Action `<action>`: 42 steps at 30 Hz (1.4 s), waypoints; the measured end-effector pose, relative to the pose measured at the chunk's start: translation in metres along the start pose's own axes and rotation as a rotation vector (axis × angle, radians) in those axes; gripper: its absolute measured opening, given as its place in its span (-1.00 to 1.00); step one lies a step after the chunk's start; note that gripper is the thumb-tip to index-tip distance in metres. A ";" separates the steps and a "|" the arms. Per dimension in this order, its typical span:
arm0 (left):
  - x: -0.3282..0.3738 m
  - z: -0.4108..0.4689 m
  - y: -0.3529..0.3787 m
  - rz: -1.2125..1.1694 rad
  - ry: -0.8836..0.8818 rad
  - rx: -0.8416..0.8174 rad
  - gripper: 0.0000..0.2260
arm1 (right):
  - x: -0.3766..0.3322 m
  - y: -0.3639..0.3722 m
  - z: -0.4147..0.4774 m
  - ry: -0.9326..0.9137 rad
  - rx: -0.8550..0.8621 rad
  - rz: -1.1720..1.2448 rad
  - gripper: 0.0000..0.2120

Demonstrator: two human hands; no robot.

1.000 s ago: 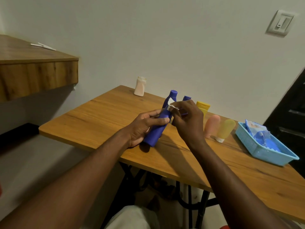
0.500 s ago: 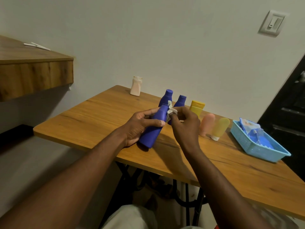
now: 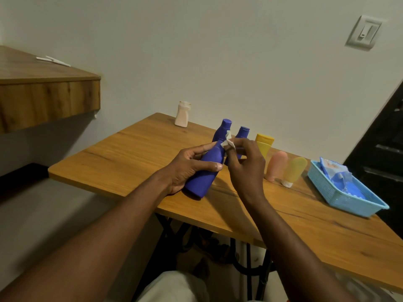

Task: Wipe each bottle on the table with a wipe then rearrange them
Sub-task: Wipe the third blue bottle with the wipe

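Three blue bottles, four other bottles, one wipe, one basket

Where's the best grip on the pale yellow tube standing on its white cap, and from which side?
Likely grip the pale yellow tube round its upper body, from above: it stands cap-down, the pink tube close on its left, the basket to its right.

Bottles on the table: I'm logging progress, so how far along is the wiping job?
Done: nothing provable; no bottle shows whether it was wiped. In hand: the left hand grips a blue bottle while the right hand pinches a wipe at its neck. Left: six other bottles stand on the table, from the white bottle to the yellow-green tube, plus the rearranging.
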State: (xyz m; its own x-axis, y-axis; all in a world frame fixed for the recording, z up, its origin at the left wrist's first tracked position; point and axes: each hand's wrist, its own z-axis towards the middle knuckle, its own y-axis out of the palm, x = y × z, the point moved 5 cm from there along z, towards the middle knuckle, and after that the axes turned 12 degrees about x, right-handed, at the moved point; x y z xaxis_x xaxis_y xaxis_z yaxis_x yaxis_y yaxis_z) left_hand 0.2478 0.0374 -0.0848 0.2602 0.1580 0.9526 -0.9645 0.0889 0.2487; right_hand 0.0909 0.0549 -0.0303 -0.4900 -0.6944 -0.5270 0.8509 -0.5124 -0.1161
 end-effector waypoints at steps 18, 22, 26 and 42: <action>0.001 -0.001 -0.004 0.093 0.013 0.003 -0.53 | -0.020 0.018 -0.009 -0.221 -0.204 -0.153 -0.86; 0.003 -0.003 0.000 0.100 0.012 0.015 -0.48 | -0.014 0.010 0.012 -0.055 -0.062 -0.084 -0.87; 0.003 -0.001 -0.002 0.083 0.015 0.020 -0.47 | -0.022 0.012 0.011 -0.096 -0.090 -0.131 -0.82; 0.003 -0.003 -0.003 0.001 -0.028 0.015 -0.55 | -0.035 0.018 -0.014 -0.298 -0.329 -0.219 -0.76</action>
State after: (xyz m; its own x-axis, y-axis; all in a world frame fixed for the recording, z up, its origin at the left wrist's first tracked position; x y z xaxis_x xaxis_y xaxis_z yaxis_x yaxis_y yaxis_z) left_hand 0.2516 0.0409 -0.0835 0.2577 0.1301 0.9574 -0.9654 0.0741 0.2498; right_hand 0.1259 0.0775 -0.0259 -0.6557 -0.7272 -0.2029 0.7134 -0.5088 -0.4820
